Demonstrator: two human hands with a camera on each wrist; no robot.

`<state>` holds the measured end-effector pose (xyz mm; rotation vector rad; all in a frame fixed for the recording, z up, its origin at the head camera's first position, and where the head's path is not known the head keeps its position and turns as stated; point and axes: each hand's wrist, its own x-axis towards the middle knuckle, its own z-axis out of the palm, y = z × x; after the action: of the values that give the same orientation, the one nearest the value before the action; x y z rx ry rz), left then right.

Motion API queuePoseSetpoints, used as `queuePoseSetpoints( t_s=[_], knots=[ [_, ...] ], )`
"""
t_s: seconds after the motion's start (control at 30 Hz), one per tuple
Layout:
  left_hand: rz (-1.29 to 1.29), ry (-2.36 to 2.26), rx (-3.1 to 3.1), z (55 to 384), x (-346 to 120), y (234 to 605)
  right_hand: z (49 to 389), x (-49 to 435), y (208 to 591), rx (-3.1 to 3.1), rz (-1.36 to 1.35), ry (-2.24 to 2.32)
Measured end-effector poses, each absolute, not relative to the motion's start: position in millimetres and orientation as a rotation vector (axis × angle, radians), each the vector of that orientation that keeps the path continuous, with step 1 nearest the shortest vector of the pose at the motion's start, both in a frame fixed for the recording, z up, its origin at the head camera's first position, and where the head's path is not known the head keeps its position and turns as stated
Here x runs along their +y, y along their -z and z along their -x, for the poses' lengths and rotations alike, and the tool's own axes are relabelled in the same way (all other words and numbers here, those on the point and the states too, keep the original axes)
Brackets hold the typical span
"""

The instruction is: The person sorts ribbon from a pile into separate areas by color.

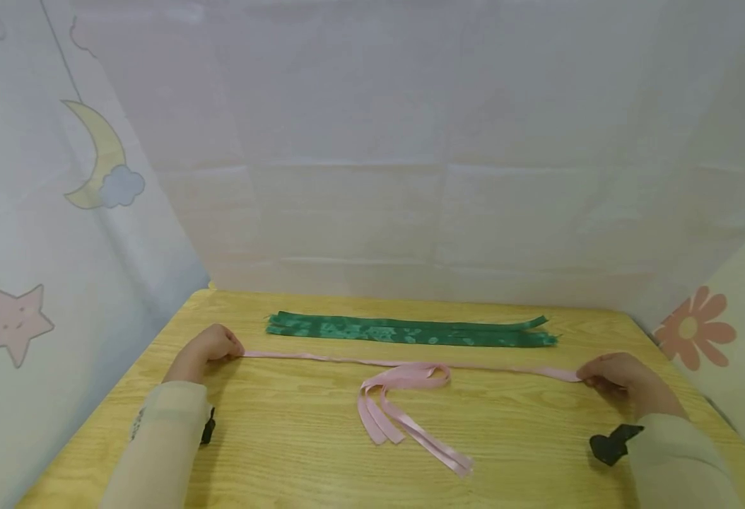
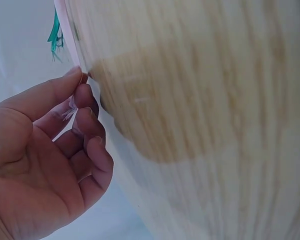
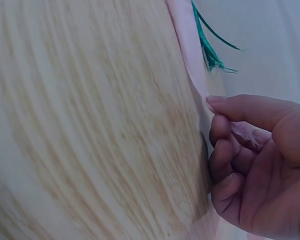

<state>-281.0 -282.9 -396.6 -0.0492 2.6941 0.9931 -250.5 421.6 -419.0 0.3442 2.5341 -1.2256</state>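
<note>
A long pink ribbon (image 1: 321,358) runs nearly straight across the table between both hands. Its left end is pinched between the thumb and fingers of my left hand (image 1: 215,343), with a frayed tip showing inside the fingers in the left wrist view. My right hand (image 1: 620,376) pinches the other end, where the ribbon (image 3: 187,45) broadens and white frayed threads poke out behind the thumb. Close in front of its middle lies a looped bundle of pink ribbon (image 1: 411,378), several tails pointing toward me. Beyond it, green ribbons (image 1: 411,332) lie side by side, left to right.
The wood-grain table (image 1: 296,438) ends at a pale hanging sheet (image 1: 347,212) behind. Printed side sheets show a moon (image 1: 102,152) and star (image 1: 16,322) on the left and a flower (image 1: 690,326) on the right. Black straps (image 1: 613,445) hang at the wrists.
</note>
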Motion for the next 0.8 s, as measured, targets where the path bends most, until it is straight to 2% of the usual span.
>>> queuePoseSetpoints(
  t_s=[0.33, 0.8],
  knots=[
    [0.033, -0.902, 2.690, 288, -282, 397, 249, 422, 419, 2.539, -0.351, 1.135],
    [0.112, -0.880, 2.770, 290, -279, 408, 253, 420, 427, 2.461, -0.460, 1.324]
  ],
)
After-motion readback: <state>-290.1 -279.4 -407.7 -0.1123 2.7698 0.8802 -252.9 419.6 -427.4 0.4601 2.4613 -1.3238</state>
